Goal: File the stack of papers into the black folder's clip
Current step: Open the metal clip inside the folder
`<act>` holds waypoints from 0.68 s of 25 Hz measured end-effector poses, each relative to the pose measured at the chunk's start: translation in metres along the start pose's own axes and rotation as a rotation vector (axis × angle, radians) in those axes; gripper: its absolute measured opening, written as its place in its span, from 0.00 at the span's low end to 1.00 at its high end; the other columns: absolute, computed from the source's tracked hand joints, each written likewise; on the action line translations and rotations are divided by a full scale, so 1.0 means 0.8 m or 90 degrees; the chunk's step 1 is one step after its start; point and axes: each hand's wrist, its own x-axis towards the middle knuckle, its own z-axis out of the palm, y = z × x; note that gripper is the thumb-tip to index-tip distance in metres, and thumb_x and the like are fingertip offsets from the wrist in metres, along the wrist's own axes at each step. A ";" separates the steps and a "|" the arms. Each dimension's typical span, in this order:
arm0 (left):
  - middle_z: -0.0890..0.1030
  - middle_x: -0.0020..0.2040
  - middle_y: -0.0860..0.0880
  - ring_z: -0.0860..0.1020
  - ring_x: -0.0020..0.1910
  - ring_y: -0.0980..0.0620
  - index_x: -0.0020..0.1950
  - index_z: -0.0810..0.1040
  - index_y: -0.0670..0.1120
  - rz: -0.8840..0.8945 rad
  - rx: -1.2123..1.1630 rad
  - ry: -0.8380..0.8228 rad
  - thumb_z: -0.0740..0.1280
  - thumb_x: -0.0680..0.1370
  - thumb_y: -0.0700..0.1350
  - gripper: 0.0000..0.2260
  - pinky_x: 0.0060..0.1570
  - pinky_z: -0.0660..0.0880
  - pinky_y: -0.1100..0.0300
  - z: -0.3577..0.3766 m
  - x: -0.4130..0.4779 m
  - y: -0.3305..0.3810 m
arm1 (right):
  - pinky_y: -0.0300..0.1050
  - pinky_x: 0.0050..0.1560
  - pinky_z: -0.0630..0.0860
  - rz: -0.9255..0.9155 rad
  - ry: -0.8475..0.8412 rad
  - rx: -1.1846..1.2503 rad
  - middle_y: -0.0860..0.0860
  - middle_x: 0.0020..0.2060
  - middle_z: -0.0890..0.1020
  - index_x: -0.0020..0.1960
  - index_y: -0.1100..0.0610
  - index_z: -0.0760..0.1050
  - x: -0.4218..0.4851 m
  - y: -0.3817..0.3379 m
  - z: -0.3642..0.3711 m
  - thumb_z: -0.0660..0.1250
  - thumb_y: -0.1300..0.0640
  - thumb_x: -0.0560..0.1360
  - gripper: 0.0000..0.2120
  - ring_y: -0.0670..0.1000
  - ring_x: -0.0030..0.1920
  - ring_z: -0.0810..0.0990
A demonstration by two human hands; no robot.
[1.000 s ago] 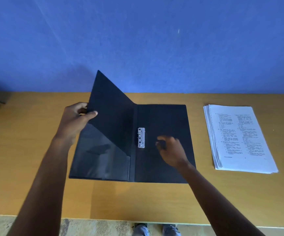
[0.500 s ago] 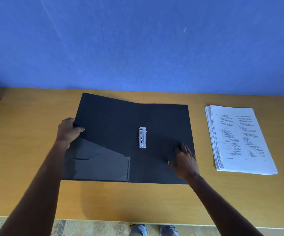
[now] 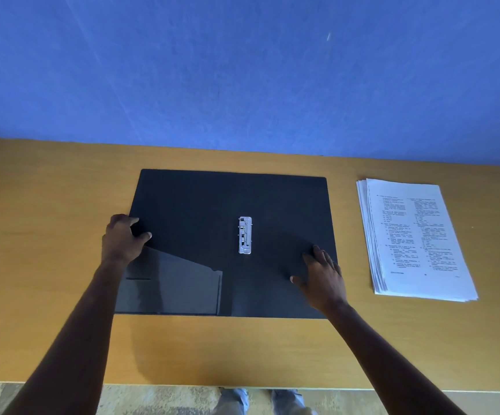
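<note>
The black folder [image 3: 201, 202] lies open and flat on the wooden table [image 3: 42, 241]. Its silver clip [image 3: 245, 235] sits beside the spine in the middle, shut with nothing under it. My left hand [image 3: 123, 241] pinches the left edge of the left cover, thumb on top. My right hand [image 3: 322, 277] rests flat on the right panel near its outer edge, fingers spread. The stack of printed white papers [image 3: 413, 238] lies to the right of the folder, apart from it and from both hands.
A glossy inner pocket [image 3: 177, 286] covers the lower part of the folder's left cover. A blue wall rises behind the table. The table's near edge runs below my arms, with floor and shoes beyond it.
The left cover, raised a second ago, has been laid flat by my left hand. My right hand moved from near the clip to the right panel's outer edge.
</note>
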 end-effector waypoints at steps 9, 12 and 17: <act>0.83 0.47 0.46 0.81 0.38 0.56 0.50 0.85 0.42 0.100 -0.246 0.098 0.73 0.75 0.42 0.05 0.37 0.74 0.67 0.034 -0.082 0.091 | 0.49 0.80 0.46 -0.082 0.104 0.048 0.57 0.80 0.55 0.80 0.62 0.54 0.061 -0.015 -0.005 0.51 0.46 0.85 0.29 0.55 0.81 0.48; 0.85 0.39 0.50 0.81 0.32 0.59 0.43 0.85 0.48 0.040 -0.372 -0.046 0.72 0.76 0.41 0.03 0.32 0.78 0.64 0.063 -0.106 0.139 | 0.49 0.80 0.45 -0.102 0.109 0.029 0.59 0.80 0.54 0.79 0.64 0.53 0.078 -0.024 -0.002 0.51 0.49 0.85 0.28 0.56 0.81 0.48; 0.83 0.37 0.44 0.80 0.31 0.52 0.46 0.84 0.38 0.001 -0.352 -0.186 0.73 0.75 0.41 0.05 0.31 0.80 0.60 0.085 -0.098 0.176 | 0.51 0.80 0.47 -0.109 0.099 0.010 0.61 0.80 0.54 0.79 0.66 0.53 0.088 -0.024 0.018 0.52 0.50 0.85 0.29 0.58 0.81 0.51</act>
